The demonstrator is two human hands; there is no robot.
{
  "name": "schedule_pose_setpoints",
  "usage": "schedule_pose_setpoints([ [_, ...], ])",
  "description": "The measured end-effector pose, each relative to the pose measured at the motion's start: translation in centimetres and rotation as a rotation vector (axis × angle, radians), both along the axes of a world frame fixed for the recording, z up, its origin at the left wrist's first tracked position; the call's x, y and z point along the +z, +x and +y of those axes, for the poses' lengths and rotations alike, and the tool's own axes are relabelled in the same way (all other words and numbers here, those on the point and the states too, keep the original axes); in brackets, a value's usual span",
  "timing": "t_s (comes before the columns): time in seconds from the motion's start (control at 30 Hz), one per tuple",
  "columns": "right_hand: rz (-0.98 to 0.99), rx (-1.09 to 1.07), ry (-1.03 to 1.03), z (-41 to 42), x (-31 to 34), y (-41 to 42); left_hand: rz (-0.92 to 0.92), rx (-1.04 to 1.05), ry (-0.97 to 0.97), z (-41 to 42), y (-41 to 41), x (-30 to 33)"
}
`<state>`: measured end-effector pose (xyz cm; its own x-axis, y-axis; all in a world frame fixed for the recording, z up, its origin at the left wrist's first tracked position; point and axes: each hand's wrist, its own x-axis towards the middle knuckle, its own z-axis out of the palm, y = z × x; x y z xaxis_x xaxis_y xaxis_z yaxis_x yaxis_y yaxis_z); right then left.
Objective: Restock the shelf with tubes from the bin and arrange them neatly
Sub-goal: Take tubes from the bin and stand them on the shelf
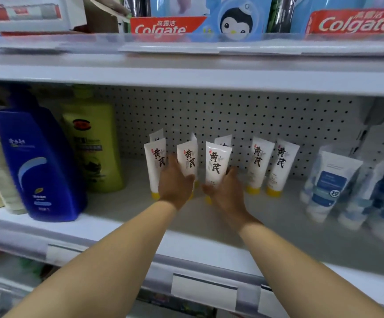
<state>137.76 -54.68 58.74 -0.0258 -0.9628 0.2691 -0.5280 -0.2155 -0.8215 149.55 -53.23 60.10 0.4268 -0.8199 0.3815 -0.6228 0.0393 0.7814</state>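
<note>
White metal store shelf (266, 216): left hand (175, 182) holds one white yellow-capped tube (187, 160), right hand (226, 191) holds another (216, 164).

Tubes (217, 162) mid-shelf (278, 216) — bottles (41, 164) left, hands (175, 182) before them

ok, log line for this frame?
stage: arranging | left hand: on second tube | right hand: on third tube | tubes: upright, shelf
</note>
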Motion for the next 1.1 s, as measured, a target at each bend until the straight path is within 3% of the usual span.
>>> schedule_pose_setpoints([
  [0.17,0.167,-0.027,0.131,1.8,-0.3,-1.0,0.043,-0.027,0.100,1.0,0.4,0.1],
  [0.4,0.604,0.100,0.207,8.1,0.9,-0.4,-0.015,-0.008,0.323,5.6,1.8,1.6],
  [0.77,0.697,0.364,-0.002,19.9,1.8,7.3,-0.024,0.106,0.253,18.7,10.4,3.5],
  [1.1,0.750,0.602,0.029,29.5,-3.3,16.7,-0.062,0.251,0.520,33.3,20.5,-2.5],
])
